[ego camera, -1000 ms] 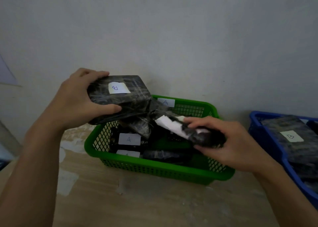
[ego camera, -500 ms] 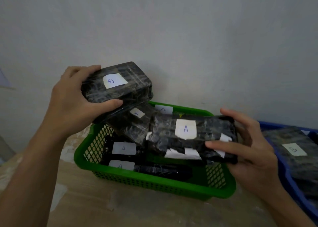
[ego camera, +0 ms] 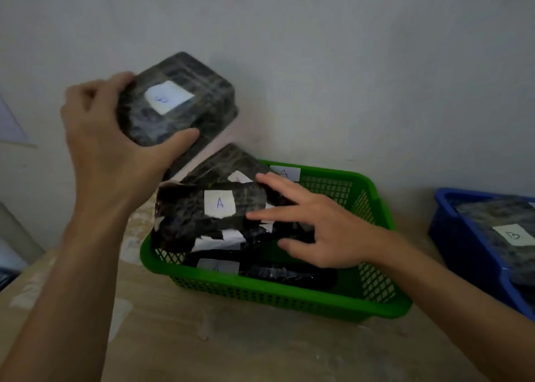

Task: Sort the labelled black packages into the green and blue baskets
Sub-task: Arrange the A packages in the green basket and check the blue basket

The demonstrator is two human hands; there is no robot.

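Black pkg [ego camera: 199, 112] in L hand [ego camera: 107, 141], by green basket [ego camera: 289, 299]

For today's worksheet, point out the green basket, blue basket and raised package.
green basket [ego camera: 289, 297]: head view, front wall.
blue basket [ego camera: 463, 245]: head view, near wall.
raised package [ego camera: 168, 97]: head view, white label.

1. Black film-wrapped package [ego camera: 176, 100], white label blurred, held tilted above the green mesh plastic basket [ego camera: 289, 297].
2. A-labelled black package [ego camera: 208, 216] tops that basket's pile.
3. B-labelled black package [ego camera: 498, 222] lies in the blue plastic basket [ego camera: 469, 254].
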